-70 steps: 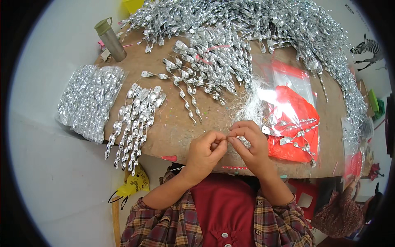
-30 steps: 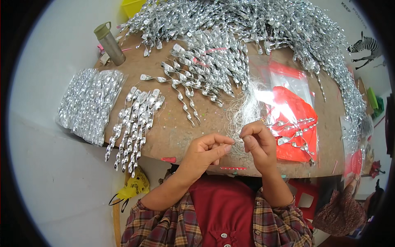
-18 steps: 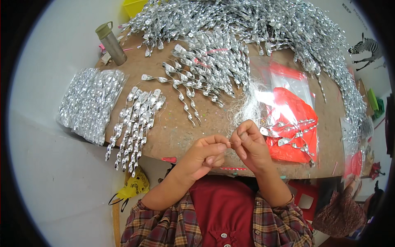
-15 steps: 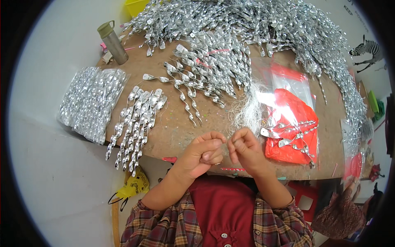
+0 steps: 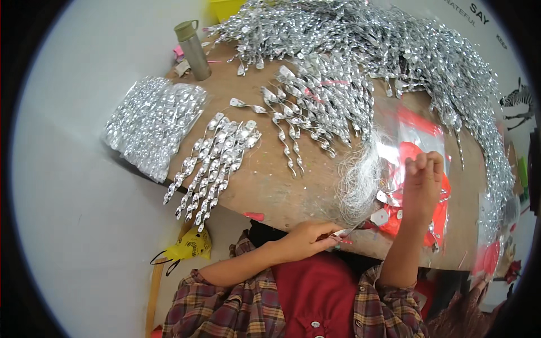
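Silver spiral ornament [image 5: 342, 231] sits at the near edge of the counter [image 5: 265, 186], pinched at its tip in the left hand [image 5: 307, 241], fingers clenched around it, while the right hand [image 5: 421, 183] lifts over the red-and-clear bag [image 5: 414, 155], fingers curled shut, seemingly drawing a fine thread too thin to see. Threading looks underway; next it wants a steady pull and a tidy knot. The silvery thread tuft [image 5: 360, 180] and loose spirals [image 5: 214, 163] crowd close; a bottle [image 5: 193, 49] stands far left.
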Demonstrator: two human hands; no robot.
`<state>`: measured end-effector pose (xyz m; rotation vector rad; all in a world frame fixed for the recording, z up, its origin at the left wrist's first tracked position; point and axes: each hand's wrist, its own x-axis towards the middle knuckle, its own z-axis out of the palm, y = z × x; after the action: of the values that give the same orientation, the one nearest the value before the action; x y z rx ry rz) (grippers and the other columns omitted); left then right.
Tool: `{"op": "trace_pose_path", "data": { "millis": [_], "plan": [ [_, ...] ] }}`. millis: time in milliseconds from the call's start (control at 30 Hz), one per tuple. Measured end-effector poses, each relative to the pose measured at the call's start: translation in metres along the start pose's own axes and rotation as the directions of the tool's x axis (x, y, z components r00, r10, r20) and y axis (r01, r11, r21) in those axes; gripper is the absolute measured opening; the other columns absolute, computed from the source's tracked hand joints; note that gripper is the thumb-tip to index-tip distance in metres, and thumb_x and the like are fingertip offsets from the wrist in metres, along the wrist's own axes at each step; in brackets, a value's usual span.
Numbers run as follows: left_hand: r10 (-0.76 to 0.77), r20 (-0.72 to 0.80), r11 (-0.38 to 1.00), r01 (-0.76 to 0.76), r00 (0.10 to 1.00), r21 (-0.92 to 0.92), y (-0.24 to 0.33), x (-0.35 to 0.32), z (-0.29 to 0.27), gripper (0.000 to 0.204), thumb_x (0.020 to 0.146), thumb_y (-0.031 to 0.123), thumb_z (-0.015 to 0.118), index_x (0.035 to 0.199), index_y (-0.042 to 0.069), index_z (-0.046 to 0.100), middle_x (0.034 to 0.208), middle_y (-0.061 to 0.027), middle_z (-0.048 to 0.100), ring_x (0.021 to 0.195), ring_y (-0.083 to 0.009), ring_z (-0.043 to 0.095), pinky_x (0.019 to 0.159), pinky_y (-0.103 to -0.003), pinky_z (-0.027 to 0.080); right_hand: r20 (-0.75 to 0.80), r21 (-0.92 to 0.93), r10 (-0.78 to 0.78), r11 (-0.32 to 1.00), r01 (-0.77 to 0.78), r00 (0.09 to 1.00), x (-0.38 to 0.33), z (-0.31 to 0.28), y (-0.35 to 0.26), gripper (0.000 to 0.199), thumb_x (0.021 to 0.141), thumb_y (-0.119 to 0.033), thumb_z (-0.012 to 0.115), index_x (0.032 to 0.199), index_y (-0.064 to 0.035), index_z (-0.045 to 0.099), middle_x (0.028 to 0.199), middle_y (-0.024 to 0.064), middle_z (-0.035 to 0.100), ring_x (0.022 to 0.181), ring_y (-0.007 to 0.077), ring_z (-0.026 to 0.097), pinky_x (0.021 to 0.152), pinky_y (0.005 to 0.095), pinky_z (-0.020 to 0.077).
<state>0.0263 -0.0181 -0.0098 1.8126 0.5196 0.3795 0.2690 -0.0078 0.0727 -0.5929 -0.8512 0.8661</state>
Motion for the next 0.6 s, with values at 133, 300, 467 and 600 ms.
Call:
{"op": "trace_pose_path", "data": {
  "millis": [133,300,467,600],
  "plan": [
    [-0.274,-0.324,0.906,0.130,0.905,-0.402,0.015,-0.015,-0.030,0.029,0.088,0.014,0.055,0.115,0.002,0.055,0.092,-0.0047,0.061,0.077,-0.0078,0.056,0.069,-0.023,0.045,-0.063,-0.072,0.046,0.996,-0.050,0.997,0.004,-0.021,0.010,0.010,0.092,-0.009,0.049,0.099,-0.0039,0.051,0.088,0.0051,0.054,0.074,0.0107,0.049,0.072,0.0255,0.0419],
    [0.035,-0.876,0.904,0.358,0.481,0.233,0.019,-0.045,-0.126,0.021,0.083,0.011,0.058,0.101,0.000,0.062,0.081,-0.0035,0.058,0.067,-0.0076,0.051,0.058,-0.024,0.041,-0.132,-0.425,0.134,0.888,-0.178,0.982,-0.024,-0.009,0.028,0.012,0.090,-0.013,0.049,0.096,-0.0035,0.054,0.097,0.0088,0.061,0.066,0.0105,0.057,0.069,0.0248,0.0444],
    [0.104,-0.910,0.702,0.619,0.401,0.353,-0.031,-0.083,-0.168,0.026,0.078,0.006,0.059,0.104,-0.001,0.061,0.090,-0.0156,0.060,0.079,-0.0280,0.056,0.072,-0.034,0.044,-0.073,-0.425,0.210,0.878,-0.221,0.975,-0.030,-0.006,0.036,0.012,0.090,-0.012,0.051,0.097,-0.0028,0.052,0.091,0.0078,0.059,0.068,0.0106,0.055,0.066,0.0234,0.0449],
    [0.260,-0.843,0.600,0.606,0.470,0.523,-0.052,-0.068,-0.179,0.032,0.077,0.009,0.061,0.107,0.000,0.059,0.097,-0.0172,0.061,0.089,-0.0307,0.057,0.079,-0.036,0.043,-0.088,-0.462,0.227,0.853,-0.242,0.970,-0.031,0.003,0.039,0.010,0.089,-0.011,0.052,0.092,-0.0025,0.055,0.088,0.0065,0.060,0.068,0.0114,0.057,0.068,0.0235,0.0444]
  ]
}}
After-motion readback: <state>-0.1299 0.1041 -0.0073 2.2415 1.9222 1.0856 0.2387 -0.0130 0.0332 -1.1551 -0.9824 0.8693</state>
